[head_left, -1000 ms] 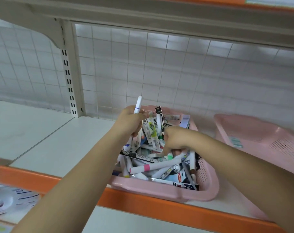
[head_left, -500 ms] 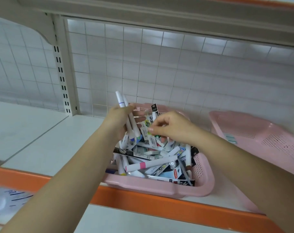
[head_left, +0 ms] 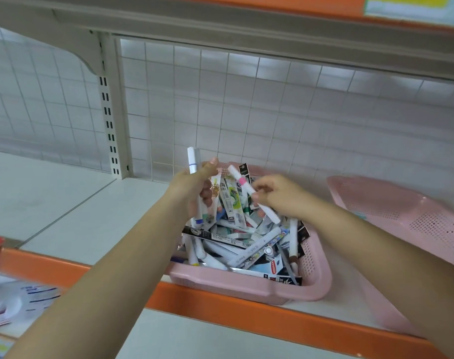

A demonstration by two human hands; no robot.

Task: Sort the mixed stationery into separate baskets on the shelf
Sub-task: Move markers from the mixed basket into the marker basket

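Note:
A pink basket [head_left: 316, 281] on the shelf holds several mixed white markers and packaged pens. Above its back left corner my left hand [head_left: 192, 185] grips a bunch of white markers [head_left: 192, 161] that stand upright, one with a blue band. My right hand [head_left: 280, 195] hovers over the basket's middle and pinches a white marker with a pink band [head_left: 242, 182], tilted with its upper end toward the left hand. A second pink basket [head_left: 402, 213] stands to the right, tilted, with nothing visible inside.
The white shelf board [head_left: 65, 203] stretches left of the basket, with an orange front edge [head_left: 233, 307]. A wire grid back panel [head_left: 246, 112] and a slotted upright [head_left: 109, 112] stand behind. Papers [head_left: 26, 299] lie on the lower level at bottom left.
My right hand has lifted a pink-banded white marker out of the basket and brought it up toward the left hand. The left hand keeps its bunch of markers in about the same place.

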